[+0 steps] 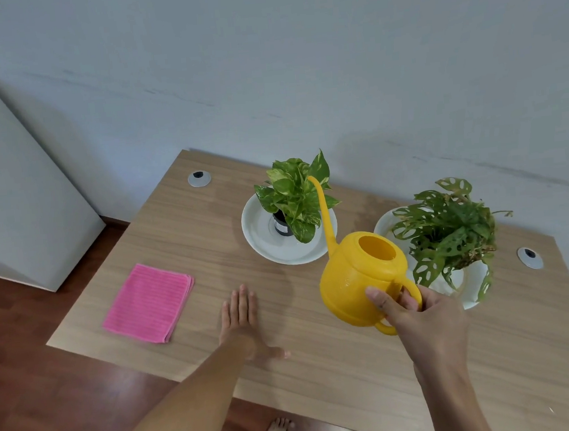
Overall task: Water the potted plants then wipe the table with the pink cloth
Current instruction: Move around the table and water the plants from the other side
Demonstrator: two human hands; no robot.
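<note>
**A:** Nearest the camera, what are the hands doing?

**B:** The left hand [240, 317] lies flat on the wooden tabletop [324, 366], fingers [242, 298] released and stretched out, holding nothing. The right hand [419, 313] has its fingers clenched around the handle of a yellow watering can [358, 284], held up above the tabletop.

**A:** And the cloth?

**B:** The pink cloth [149, 302] sits folded near the left edge, just left of the resting hand and apart from it. It looks untouched, so the wiping appears to be ahead.

**A:** How far along is the watering?

**B:** The can's long spout [322, 208] reaches up into the leaves of the far-left plant [295, 197], a small dark pot standing in a white dish [268, 247]. No stream of water shows, so whether pouring has begun, is under way or is over cannot be told. The can is only slightly tipped.

**A:** The second plant?

**B:** The holed-leaf plant [449, 231] stands to the right in its own white dish [385, 222], just beyond the can. Nothing shows whether it has been watered. By this view, the watering is in hand and the wipe remains.
</note>
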